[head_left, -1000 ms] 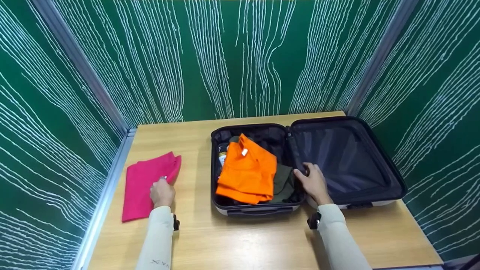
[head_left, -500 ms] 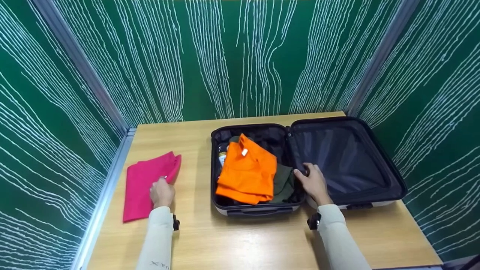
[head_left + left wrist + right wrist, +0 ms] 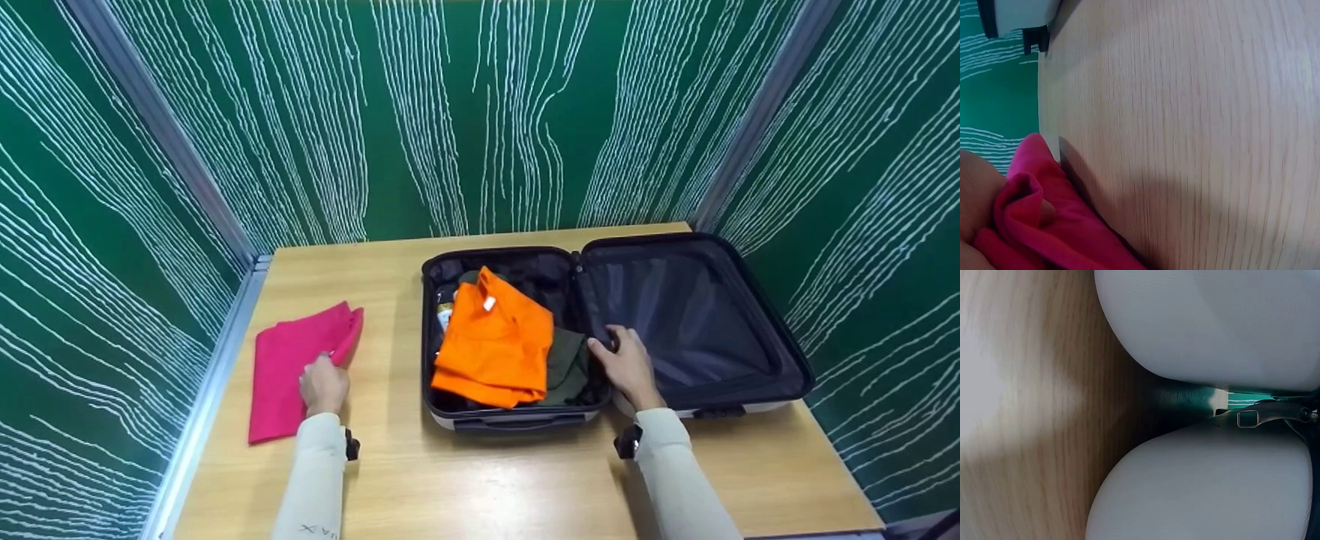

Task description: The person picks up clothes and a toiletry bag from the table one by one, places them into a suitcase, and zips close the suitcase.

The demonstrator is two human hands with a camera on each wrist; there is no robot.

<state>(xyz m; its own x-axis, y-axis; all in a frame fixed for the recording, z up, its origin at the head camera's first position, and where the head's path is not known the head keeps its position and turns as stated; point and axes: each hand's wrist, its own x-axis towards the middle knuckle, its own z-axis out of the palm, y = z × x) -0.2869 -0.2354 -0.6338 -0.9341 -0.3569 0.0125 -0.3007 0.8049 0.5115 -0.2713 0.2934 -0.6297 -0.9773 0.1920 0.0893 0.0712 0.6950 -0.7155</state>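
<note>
At the left of the table, my left hand [image 3: 325, 384] pinches the right edge of a folded pink cloth [image 3: 289, 367]. Close up in the left wrist view, a fold of the pink cloth [image 3: 1061, 225] bunches between thumb and fingers. An open suitcase [image 3: 517, 424] lies to the right, its two halves spread flat. My right hand [image 3: 628, 369] holds the rim where the halves meet, thumb and fingers bent around it; some fingers are hidden. A folded orange garment [image 3: 499, 345] with a white tag sits in the left half, over a dark green garment [image 3: 566, 367].
The suitcase's right half [image 3: 682, 315] has a dark lining and reaches near the table's right side. A bottle-like item with a white label [image 3: 444, 315] shows beside the orange garment. Green walls with white lines enclose the wooden table [image 3: 480, 480].
The pink cloth's left edge has crept slightly to the right. Both hands, the suitcase and the orange garment stay about where they were.
</note>
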